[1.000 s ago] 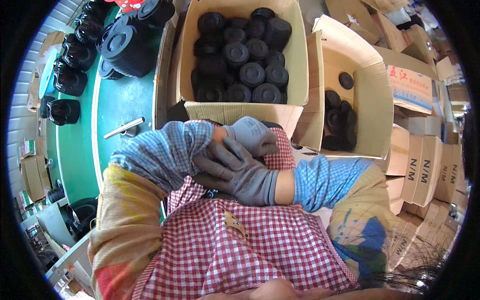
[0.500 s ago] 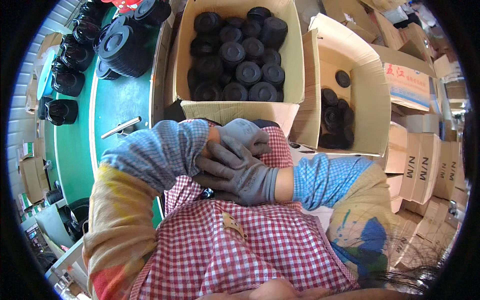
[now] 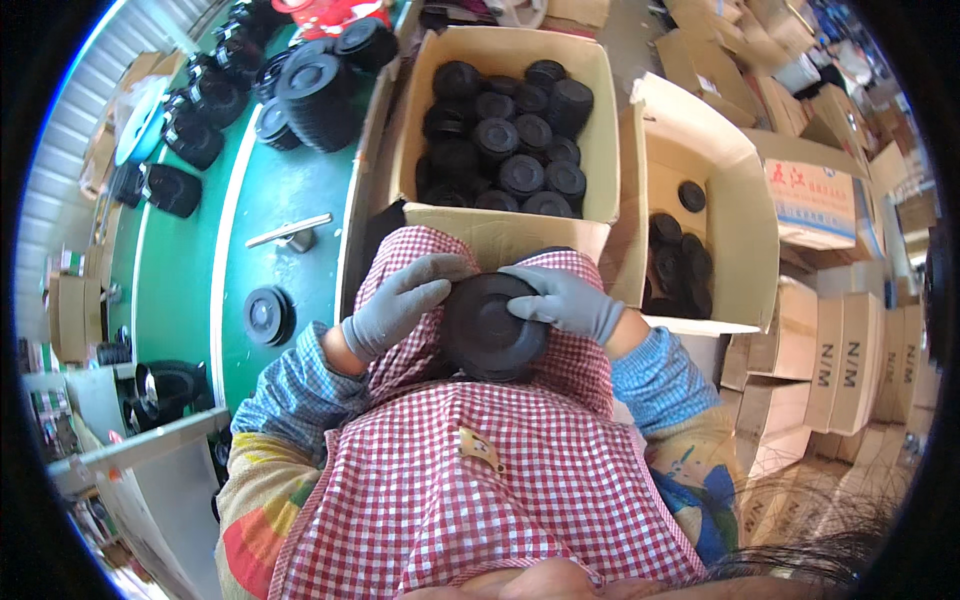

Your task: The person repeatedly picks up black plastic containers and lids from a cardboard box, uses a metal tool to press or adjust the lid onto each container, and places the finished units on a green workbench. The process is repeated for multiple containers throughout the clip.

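While your right hand (image 3: 572, 302) grips the black disc (image 3: 490, 335) over your checked apron (image 3: 420, 440), your left hand (image 3: 402, 303) meets the disc's rim, grip unclear. Looks like a handling step; next move likely calls for steady two-handed support.

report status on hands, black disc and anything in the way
Right hand gripping black disc, thumb on top. Left hand at its left edge. Disc over lap. Nothing seen blocking it.

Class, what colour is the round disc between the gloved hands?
The round disc is black; the head view shows it best.
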